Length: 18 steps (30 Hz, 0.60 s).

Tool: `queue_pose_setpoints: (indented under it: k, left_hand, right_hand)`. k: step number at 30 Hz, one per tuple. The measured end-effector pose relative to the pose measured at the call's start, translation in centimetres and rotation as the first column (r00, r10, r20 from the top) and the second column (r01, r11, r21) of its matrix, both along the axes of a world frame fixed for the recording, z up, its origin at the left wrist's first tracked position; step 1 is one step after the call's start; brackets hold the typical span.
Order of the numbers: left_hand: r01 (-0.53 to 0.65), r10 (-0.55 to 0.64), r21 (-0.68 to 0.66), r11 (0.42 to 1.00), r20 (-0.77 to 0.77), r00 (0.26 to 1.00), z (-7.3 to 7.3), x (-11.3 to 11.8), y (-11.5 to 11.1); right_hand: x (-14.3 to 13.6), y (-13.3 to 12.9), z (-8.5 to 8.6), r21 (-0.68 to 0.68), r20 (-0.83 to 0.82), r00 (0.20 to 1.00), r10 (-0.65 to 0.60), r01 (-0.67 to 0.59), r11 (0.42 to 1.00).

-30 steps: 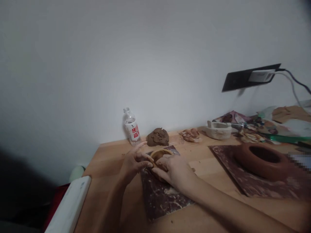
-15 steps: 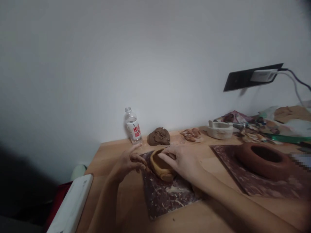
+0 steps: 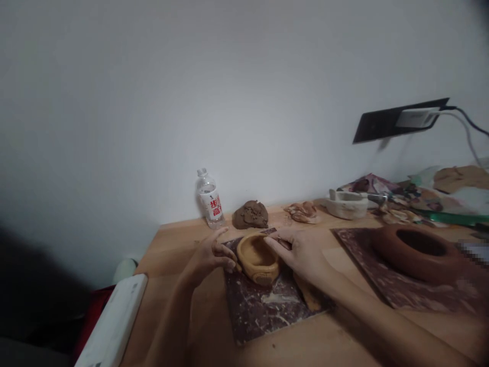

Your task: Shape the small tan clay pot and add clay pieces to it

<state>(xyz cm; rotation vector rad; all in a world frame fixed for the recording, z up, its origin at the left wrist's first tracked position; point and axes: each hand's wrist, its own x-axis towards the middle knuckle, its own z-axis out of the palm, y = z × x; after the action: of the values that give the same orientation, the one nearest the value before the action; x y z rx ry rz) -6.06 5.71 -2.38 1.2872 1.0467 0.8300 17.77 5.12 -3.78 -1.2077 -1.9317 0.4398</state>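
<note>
A small yellow-ochre clay bowl (image 3: 263,275) with a thickened, patterned front stands upright on a dark, clay-smeared board (image 3: 260,311). My right hand (image 3: 301,252) is at the bowl's far right rim, its thumb and forefinger closed together there. Its other fingers are mostly hidden behind the hand. On the opposite side, my left hand (image 3: 212,257) has its forefinger raised and its fingers apart, with clay-stained fingertips at the bowl's left wall. A yellowish clay strip (image 3: 311,298) lies on the board under my right forearm.
Behind the board stand a water bottle (image 3: 211,201), a brown clay lump (image 3: 251,215) and clay scraps (image 3: 303,212). Farther right are a whitish clay vessel (image 3: 347,206) and a reddish-brown hollow ring form (image 3: 397,260) on another board. A white power strip-like bar (image 3: 114,321) lies at the left edge.
My right hand has moved right, from over the bowl's opening to its far right rim, uncovering the inside. My left hand has shifted slightly, still beside the bowl.
</note>
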Motion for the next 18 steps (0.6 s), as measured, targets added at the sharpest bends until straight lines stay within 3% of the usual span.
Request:
queue_pose_setpoints:
  k: [12,18]
  left_hand:
    - [0.022,-0.022,0.001,1.0,-0.006,1.0,-0.1,-0.2,0.0]
    - [-0.058,0.058,-0.004,0.998,-0.036,0.998,1.4,-0.4,-0.5]
  right_hand:
    - [0.2,0.1,-0.7,-0.005,-0.033,0.999,-0.005,0.005,1.0]
    - [0.1,0.2,-0.3,-0.002,0.012,1.0,0.021,-0.021,1.0]
